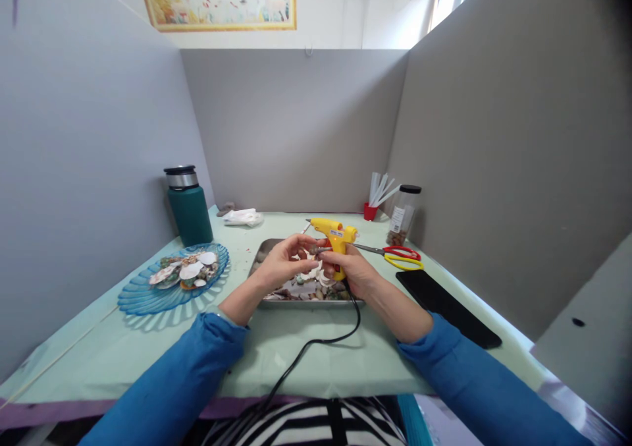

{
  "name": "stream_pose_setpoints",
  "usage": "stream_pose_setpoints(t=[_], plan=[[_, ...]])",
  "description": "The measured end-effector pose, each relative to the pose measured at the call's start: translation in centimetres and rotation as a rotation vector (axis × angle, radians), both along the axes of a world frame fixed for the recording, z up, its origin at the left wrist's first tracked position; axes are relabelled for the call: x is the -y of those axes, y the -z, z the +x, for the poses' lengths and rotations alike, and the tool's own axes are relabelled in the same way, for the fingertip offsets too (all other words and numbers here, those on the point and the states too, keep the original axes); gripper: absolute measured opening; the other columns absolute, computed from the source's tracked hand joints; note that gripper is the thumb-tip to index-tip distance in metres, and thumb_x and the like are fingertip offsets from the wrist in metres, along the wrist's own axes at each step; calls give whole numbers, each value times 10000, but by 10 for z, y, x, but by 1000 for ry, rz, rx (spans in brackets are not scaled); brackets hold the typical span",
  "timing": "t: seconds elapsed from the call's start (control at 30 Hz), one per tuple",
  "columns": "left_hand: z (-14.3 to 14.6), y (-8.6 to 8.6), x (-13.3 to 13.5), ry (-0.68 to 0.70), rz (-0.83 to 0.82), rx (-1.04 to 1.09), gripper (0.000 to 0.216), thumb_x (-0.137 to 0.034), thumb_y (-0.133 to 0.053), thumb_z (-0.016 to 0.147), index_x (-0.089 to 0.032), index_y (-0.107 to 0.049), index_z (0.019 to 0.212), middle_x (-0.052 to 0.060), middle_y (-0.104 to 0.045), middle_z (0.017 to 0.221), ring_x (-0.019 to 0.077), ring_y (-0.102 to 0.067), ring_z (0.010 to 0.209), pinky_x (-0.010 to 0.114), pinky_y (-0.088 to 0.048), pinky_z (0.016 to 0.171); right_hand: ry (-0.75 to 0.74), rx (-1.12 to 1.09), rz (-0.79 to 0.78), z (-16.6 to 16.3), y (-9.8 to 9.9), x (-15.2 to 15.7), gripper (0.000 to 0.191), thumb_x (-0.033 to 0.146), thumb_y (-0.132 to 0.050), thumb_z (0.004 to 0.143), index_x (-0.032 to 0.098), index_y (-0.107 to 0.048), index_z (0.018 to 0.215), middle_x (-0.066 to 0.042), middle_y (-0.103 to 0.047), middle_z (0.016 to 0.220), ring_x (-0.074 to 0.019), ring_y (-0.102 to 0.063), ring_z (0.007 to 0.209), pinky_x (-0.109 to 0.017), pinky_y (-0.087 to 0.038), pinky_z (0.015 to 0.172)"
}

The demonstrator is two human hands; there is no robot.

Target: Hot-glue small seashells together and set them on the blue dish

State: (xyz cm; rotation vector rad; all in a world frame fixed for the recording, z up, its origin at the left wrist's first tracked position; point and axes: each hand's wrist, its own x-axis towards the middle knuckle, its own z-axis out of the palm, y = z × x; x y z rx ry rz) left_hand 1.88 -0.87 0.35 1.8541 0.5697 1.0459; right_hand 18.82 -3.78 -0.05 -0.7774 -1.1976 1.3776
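My right hand is wrapped round the grip of a yellow hot glue gun, whose nozzle points left and whose black cord trails toward me. My left hand is curled just left of it, fingertips pinching a small thing I cannot make out near the gun. Both hands hover over a metal tray holding several shells and stones.
A blue glass dish of shells sits at the left, a green flask behind it. Red-and-yellow scissors, a black flat pad, a jar and a red cup of sticks stand right. Grey partitions enclose the table.
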Motion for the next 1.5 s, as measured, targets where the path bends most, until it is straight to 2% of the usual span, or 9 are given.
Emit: stream_pose_setpoints(t=[0.27,0.47,0.67,0.8,0.93,1.13,1.3,1.5], plan=[[1,0,0,-51,50,-9,401,-285,-711,683,-167,-543,1027,31,-567,874,109,-519,690,244,-472,602,17,47,80,1,3,-2,290,274,-677,656,171,-581,909,67,-484,479,-67,-401,417,-194,-307,427],[0,1,0,-59,200,-37,385,-249,-679,722,-177,-529,1069,62,-573,1003,134,-546,815,275,-482,722,27,38,69,0,2,0,340,281,-701,631,163,-581,926,56,-514,569,-54,-418,436,-189,-317,429],[0,-2,4,-78,268,-78,389,-233,-665,735,-181,-520,1092,77,-588,1041,170,-562,903,321,-463,807,32,62,79,0,2,0,301,287,-695,643,154,-579,887,58,-494,521,-62,-407,422,-197,-311,417],[0,-3,4,-85,239,-46,392,-245,-669,734,-182,-528,1094,82,-598,1042,185,-561,947,324,-446,833,17,71,81,0,2,0,258,321,-692,660,162,-582,832,52,-490,511,-68,-413,428,-202,-311,421],[0,-4,3,-86,104,39,410,-283,-690,715,-173,-536,1080,74,-595,990,182,-561,918,305,-454,782,55,56,82,0,2,0,338,331,-708,648,179,-568,916,50,-516,560,-67,-422,438,-199,-311,426],[-1,-4,3,62,-105,135,446,-279,-693,717,-178,-516,1114,70,-603,1008,172,-574,908,300,-447,778,56,36,108,0,2,0,341,320,-701,659,178,-563,936,42,-539,623,-53,-424,449,-193,-308,436],[-1,-3,3,35,-76,93,482,-235,-720,684,-178,-518,1118,67,-583,997,165,-564,885,283,-452,737,54,38,97,-1,0,2,356,319,-720,620,169,-564,903,50,-519,582,-62,-434,440,-200,-312,431],[0,-2,3,-18,42,38,470,-224,-720,676,-193,-523,1101,71,-580,1049,174,-558,924,310,-446,802,26,30,88,-2,-3,5,348,311,-716,633,174,-566,916,56,-508,563,-63,-429,442,-203,-315,441]])
